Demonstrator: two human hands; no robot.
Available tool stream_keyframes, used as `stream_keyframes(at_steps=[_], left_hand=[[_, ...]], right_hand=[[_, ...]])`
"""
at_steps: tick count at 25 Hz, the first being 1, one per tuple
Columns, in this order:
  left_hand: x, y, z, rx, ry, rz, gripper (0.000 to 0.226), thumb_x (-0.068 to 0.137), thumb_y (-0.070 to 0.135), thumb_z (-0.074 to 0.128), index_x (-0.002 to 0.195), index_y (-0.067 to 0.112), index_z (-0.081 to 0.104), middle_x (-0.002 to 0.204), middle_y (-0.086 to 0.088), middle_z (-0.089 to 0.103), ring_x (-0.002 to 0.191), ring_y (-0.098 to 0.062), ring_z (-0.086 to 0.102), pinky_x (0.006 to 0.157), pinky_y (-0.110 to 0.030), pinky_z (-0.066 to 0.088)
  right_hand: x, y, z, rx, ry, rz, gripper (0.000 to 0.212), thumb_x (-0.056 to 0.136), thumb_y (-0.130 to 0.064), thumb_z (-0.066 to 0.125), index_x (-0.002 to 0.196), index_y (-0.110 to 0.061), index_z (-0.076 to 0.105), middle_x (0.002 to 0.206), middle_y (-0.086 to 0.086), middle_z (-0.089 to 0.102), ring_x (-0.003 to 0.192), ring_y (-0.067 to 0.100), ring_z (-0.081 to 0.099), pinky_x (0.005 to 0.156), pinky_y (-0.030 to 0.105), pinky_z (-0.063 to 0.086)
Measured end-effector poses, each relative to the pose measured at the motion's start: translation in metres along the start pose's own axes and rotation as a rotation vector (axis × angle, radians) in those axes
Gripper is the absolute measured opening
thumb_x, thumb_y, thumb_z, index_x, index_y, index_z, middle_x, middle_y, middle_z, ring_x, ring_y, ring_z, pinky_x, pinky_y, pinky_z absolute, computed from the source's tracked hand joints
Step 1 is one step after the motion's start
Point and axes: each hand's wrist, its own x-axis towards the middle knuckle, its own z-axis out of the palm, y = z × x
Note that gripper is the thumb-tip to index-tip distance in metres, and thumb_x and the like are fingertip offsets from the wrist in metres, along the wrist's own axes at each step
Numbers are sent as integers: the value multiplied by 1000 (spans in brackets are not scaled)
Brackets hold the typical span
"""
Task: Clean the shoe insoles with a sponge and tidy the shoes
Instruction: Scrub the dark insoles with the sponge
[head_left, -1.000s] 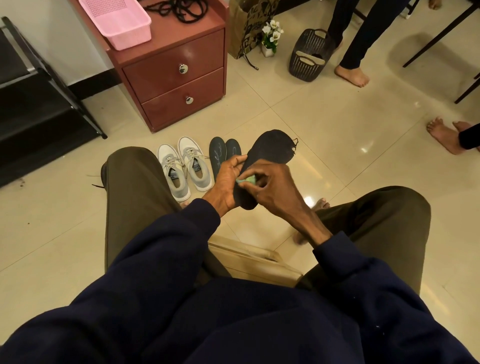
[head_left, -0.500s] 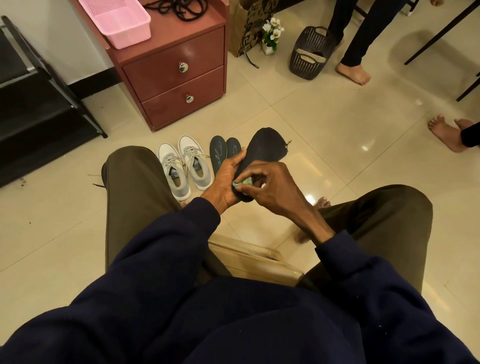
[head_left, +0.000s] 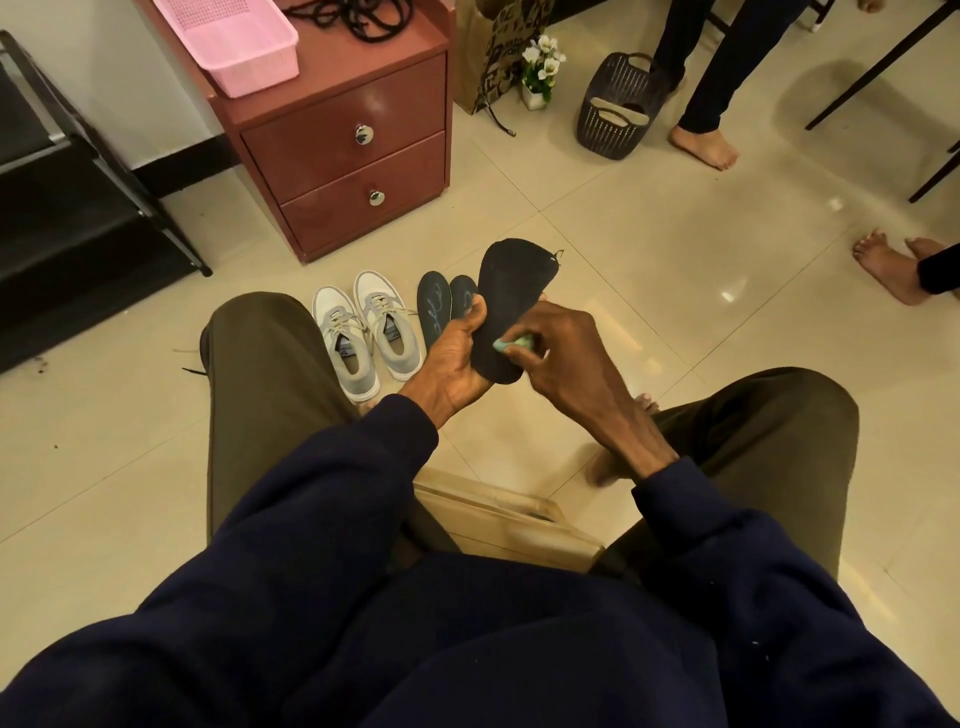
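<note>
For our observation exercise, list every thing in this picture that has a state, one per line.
Black insole: held up in left hand.
Sponge: pinched in right hand, against the insole.
Sneakers: upright on floor, side by side.
Two insoles: lying on floor beside sneakers.
Drawers: both shut.

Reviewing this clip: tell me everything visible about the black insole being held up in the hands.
The black insole is a flat, matte, foot-shaped piece, seemingly thin fabric or foam, with a frayed thread sticking out at its wide toe end. It is held in the air above the floor, toe end pointing away from the person, heel end nearest. The left hand grips its left edge, thumb on the face. The right hand presses a pale green sponge against its lower half.
</note>
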Motion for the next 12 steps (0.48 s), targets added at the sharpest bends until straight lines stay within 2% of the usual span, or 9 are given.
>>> stream_keyframes(at_steps=[2,4,5,6,8,10,12], left_hand=[[3,4,-3,-50,-29,31,51,111,37,37,128,-4,62,126,-22,68,111,-33,70,83,-45,63],[4,6,-4,-104,-69,15,53,110,36,41,148,-1,45,149,-21,52,137,-33,52,100,-53,54],[5,5,-6,-133,-69,17,54,109,34,45,151,0,41,154,-20,46,143,-33,45,107,-56,48],[6,6,-7,-154,-69,19,53,108,31,46,152,1,40,156,-21,44,145,-34,43,111,-56,41],[12,7,-11,-160,-67,53,44,108,23,45,146,1,46,153,-26,45,141,-38,46,114,-56,35],[15,9,-12,-126,-44,115,36,110,16,41,142,3,49,147,-31,50,133,-43,53,114,-56,37],[14,9,-12,-85,-55,137,40,110,13,39,150,6,42,140,-32,56,126,-42,60,109,-54,45]], right_hand=[[-2,6,-2,5,41,-6,12,83,-14,83,94,-11,79,92,0,71,78,3,58,70,24,54],[-7,-6,-1,125,-101,-76,12,84,-17,83,95,-13,80,93,-3,71,82,7,63,70,21,53],[-9,-11,1,161,-169,-106,12,85,-18,83,95,-13,80,93,-3,70,83,9,64,70,20,52],[-9,-12,2,161,-184,-126,12,85,-18,82,95,-13,80,92,-2,70,83,9,64,70,19,51],[-5,-1,0,92,-76,-118,12,85,-17,82,95,-11,79,91,1,69,81,9,62,70,24,53],[-2,12,-3,7,56,-76,14,84,-16,83,97,-10,78,93,3,70,82,8,61,70,27,54],[-3,15,-1,-12,73,-73,16,84,-16,83,98,-10,78,95,4,70,83,7,60,70,19,52]])
